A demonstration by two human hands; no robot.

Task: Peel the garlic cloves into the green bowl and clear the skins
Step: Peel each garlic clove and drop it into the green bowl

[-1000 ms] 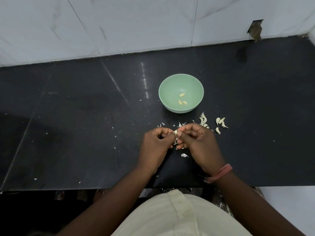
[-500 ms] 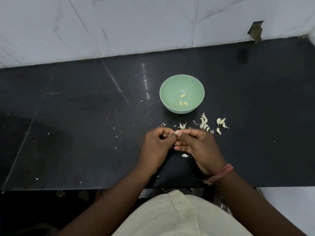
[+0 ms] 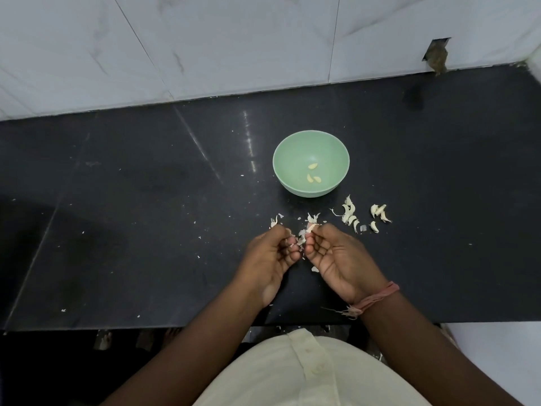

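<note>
Both hands are held close together above the near part of the black countertop (image 3: 146, 230), palms turned partly upward and inward so that the curled fingers face each other. The right hand (image 3: 339, 256) is raised slightly ahead of the left, and a garlic clove (image 3: 311, 227) is pinched between its thumb and forefinger at the fingertips, with the remaining fingers folded loosely beneath. The left hand (image 3: 272, 253) is curled in the same manner just beside it, its fingertips brought up against a shred of loose skin (image 3: 300, 240) that hangs between the two hands; whether that shred is actually gripped cannot be told. The two forearms are angled inward from the lower corners of the view, and a pinkish thread band (image 3: 377, 298) is worn on the right wrist. The green bowl (image 3: 292, 150) is set on the countertop beyond the hands and well apart from them, and three peeled cloves (image 3: 313, 174) are seen lying at its bottom. Unpeeled cloves (image 3: 349, 213) are gathered in a small cluster to the right of the bowl's near side, with another few cloves (image 3: 379, 212) just beyond them further right. Scraps of skin (image 3: 275, 221) are scattered on the countertop in front of the fingertips, and finer flecks are spread across the surface to the left. A pale shirt (image 3: 307, 373) is visible at the bottom edge, and a white tiled wall (image 3: 205, 39) is seen behind the countertop.
</note>
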